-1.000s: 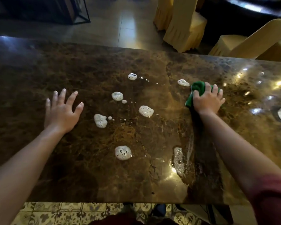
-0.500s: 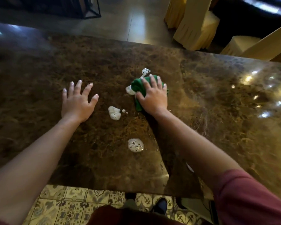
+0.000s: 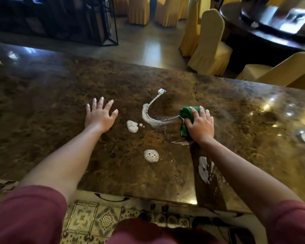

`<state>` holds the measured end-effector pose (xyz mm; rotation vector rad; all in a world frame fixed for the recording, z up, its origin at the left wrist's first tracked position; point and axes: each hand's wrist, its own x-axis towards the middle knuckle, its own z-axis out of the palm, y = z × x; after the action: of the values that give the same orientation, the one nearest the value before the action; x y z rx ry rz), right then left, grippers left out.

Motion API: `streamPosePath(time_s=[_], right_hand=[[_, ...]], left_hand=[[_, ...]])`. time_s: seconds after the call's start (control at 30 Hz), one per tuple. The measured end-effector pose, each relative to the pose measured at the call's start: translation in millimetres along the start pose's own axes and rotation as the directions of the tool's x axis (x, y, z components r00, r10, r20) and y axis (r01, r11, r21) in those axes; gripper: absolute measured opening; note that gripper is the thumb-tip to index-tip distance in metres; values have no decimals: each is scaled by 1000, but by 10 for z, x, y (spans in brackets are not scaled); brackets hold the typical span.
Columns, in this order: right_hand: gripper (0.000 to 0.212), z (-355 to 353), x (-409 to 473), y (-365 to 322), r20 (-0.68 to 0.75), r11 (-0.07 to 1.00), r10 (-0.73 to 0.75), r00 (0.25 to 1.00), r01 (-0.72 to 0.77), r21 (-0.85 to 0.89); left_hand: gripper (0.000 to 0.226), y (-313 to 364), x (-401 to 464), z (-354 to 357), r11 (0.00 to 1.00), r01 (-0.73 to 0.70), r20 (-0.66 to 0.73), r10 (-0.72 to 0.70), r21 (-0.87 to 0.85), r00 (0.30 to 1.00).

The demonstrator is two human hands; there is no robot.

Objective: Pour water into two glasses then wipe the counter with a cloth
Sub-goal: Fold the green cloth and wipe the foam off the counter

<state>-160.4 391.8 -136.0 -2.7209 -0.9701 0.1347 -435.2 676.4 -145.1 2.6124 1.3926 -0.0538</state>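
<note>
A green cloth is gripped under the curled fingers of the right hand and pressed onto the counter, midway between its near and far edges. The left hand is laid flat, fingers spread. A curved foam streak is seen between the hands.

right hand hides most of the green cloth; counter cut off both sides.

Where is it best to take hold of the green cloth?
From above, on its bunched top: the green cloth lies crumpled on the counter, with no edge standing up. The right hand grips it so already, fingers curled over it.
</note>
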Motion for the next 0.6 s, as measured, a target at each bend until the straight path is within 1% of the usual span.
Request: streamPosePath(time_s=[0.1, 0.2, 0.3, 0.4, 0.5, 0.53, 0.6], right_hand=[[63, -2, 165, 61, 4, 994, 107, 994, -107, -4], [62, 21, 394, 11, -25, 980, 195, 981, -194, 38], [62, -9, 750, -162, -26, 974, 221, 975, -219, 55], [62, 57, 1158, -420, -13, 986, 167, 986, -167, 24], [64, 113, 1466, -858, -15, 997, 70, 997, -70, 25], [64, 153, 1452, -1009, 0, 1000, 4, 1000, -4, 13], [64, 244, 1318, -1342, 47, 978, -208, 977, 208, -4]], left_hand=[[68, -11, -1, 9, 1000, -15, -1, 15, -4, 1000], [68, -24, 18, 60, 1000, -25, -23, 25, -2, 999], [68, -58, 23, 86, 1000, -29, -67, 30, 11, 997], [69, -44, 34, 148, 999, -53, -82, 54, 9, 995], [66, -55, 53, 146, 999, -53, -119, 53, 2, 991], [64, -62, 40, 142, 998, -61, -110, 60, -5, 992], [59, -59, 55, 129, 997, -66, -113, 63, -27, 992]])
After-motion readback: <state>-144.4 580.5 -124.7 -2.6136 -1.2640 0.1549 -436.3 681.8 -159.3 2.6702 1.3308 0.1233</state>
